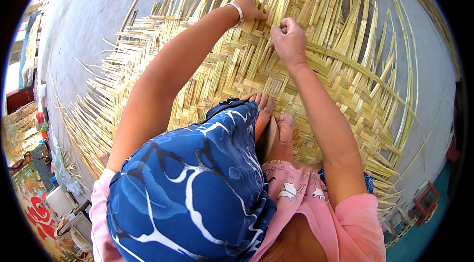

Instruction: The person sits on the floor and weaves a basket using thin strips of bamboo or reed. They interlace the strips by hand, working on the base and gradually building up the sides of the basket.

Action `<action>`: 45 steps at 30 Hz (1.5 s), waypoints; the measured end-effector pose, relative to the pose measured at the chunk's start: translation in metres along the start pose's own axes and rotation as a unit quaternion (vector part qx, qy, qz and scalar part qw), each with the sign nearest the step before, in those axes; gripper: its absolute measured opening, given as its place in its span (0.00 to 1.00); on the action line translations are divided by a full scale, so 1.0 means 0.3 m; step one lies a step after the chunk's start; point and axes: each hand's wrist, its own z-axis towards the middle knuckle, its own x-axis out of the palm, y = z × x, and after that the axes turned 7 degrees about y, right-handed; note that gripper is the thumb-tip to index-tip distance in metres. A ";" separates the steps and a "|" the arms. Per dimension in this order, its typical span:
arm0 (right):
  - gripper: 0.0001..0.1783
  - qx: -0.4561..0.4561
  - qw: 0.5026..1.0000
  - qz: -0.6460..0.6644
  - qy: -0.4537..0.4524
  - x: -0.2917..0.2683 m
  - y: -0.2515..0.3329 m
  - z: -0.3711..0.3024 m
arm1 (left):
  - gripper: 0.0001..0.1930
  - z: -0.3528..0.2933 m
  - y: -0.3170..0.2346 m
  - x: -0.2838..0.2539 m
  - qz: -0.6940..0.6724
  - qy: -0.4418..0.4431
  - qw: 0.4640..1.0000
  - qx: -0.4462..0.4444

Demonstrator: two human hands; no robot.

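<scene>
A mat of split reed strips (237,67) lies spread on the floor, woven in a slanting pattern through its middle and loose along its edges. At the far edge my left hand (250,9), with a silver bangle on its wrist, is closed on a reed strip among the upright ends. Just right of it and a little nearer, my right hand (290,40) is closed in a pinch over the weave; its fingers hide most of what they hold. A pale upright strip (280,5) rises between the hands. One long crosswise strip (350,66) runs from beside the right hand toward the right edge.
My bare feet (284,126) rest on the mat below the hands. Long loose strips (406,30) curve over the grey floor (437,94) at the right. A red-framed stool (427,202) stands at the lower right. Assorted household things line the left side, including a white box (60,200).
</scene>
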 end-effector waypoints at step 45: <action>0.07 -0.204 0.809 -0.527 0.162 0.046 0.060 0.059 | 0.11 -0.361 0.302 0.055 -0.689 -0.237 0.685 -0.015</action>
